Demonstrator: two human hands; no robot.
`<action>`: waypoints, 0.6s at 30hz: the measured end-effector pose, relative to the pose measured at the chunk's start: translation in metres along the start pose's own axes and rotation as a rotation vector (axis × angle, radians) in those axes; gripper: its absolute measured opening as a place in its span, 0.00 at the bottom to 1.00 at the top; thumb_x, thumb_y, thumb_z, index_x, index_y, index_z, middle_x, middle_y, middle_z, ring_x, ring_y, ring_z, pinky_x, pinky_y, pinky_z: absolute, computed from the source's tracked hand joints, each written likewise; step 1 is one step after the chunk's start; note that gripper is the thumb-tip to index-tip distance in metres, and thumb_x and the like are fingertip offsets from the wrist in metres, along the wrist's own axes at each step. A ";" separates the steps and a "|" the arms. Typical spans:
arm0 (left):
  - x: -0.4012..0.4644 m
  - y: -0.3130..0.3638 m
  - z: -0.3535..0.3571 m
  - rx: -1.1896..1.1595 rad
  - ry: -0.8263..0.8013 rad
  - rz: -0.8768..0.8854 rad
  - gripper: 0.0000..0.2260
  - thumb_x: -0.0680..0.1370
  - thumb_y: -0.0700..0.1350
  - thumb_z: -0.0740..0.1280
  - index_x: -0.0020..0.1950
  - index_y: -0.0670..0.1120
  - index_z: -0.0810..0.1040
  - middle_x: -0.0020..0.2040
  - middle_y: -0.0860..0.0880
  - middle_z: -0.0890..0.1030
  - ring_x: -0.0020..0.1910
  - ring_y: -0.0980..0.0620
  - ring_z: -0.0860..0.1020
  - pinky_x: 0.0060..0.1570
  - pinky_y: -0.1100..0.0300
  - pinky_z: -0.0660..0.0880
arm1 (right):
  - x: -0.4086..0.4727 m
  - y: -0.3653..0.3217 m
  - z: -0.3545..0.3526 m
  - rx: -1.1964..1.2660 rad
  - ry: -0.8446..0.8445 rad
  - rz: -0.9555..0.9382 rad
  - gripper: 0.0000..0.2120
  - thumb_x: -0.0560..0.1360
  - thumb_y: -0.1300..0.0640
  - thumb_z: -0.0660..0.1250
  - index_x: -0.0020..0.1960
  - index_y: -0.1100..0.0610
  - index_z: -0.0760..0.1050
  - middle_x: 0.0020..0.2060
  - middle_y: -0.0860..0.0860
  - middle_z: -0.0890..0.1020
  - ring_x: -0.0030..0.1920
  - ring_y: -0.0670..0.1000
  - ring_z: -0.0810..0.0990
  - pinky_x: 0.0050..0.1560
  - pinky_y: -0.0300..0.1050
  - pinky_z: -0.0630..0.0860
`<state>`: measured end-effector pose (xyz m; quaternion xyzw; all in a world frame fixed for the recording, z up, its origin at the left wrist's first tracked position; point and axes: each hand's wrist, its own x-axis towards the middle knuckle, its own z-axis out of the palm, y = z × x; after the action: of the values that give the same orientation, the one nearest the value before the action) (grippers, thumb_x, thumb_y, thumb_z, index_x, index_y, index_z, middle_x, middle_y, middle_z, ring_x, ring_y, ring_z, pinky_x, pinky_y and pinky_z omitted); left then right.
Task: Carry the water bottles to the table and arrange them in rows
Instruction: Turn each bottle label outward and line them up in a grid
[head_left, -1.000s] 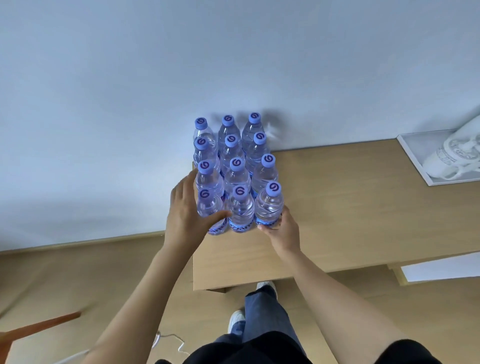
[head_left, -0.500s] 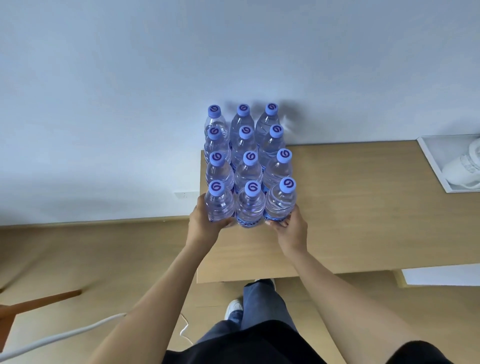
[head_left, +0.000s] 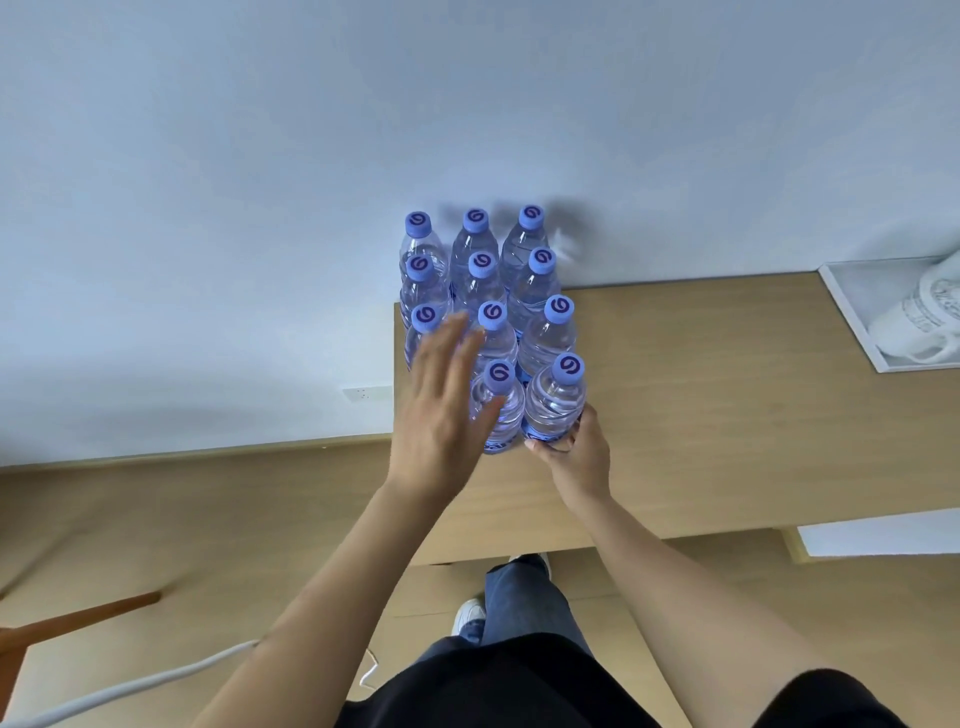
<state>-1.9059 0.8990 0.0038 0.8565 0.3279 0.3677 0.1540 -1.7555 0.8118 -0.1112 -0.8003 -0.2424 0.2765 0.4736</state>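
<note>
Since our left hand has lifted off, fingers straight, the right hand alone holds the front bottle on the bench; rows look complete

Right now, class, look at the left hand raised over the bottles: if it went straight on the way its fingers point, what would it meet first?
The left hand points up and away over the water bottles. Its fingers would probably meet the third-row bottle on the left first, though depth is unclear.

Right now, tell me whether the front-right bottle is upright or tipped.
Upright: the front-right bottle stands with its cap on top, right hand gripping its base.
</note>
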 end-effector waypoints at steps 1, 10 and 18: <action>0.005 0.009 0.002 0.038 -0.080 0.064 0.28 0.73 0.40 0.74 0.71 0.39 0.69 0.72 0.41 0.69 0.72 0.42 0.67 0.68 0.48 0.70 | 0.000 -0.001 0.001 -0.017 0.002 -0.009 0.33 0.65 0.63 0.80 0.66 0.55 0.71 0.58 0.52 0.81 0.58 0.54 0.80 0.61 0.53 0.76; 0.027 0.022 0.022 0.451 -0.657 -0.082 0.25 0.74 0.38 0.71 0.66 0.45 0.63 0.64 0.48 0.66 0.57 0.46 0.73 0.37 0.57 0.72 | 0.002 0.001 0.002 -0.037 -0.001 -0.020 0.32 0.66 0.65 0.79 0.67 0.59 0.72 0.58 0.53 0.80 0.58 0.55 0.80 0.61 0.55 0.76; 0.027 0.020 0.024 0.368 -0.623 -0.115 0.21 0.73 0.34 0.69 0.62 0.43 0.67 0.60 0.47 0.67 0.53 0.45 0.74 0.38 0.55 0.73 | 0.003 0.002 0.003 -0.076 -0.004 -0.045 0.32 0.67 0.64 0.79 0.67 0.59 0.71 0.58 0.53 0.80 0.58 0.56 0.79 0.61 0.54 0.75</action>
<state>-1.8659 0.9024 0.0119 0.9209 0.3736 0.0146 0.1106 -1.7549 0.8153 -0.1147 -0.8114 -0.2718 0.2580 0.4485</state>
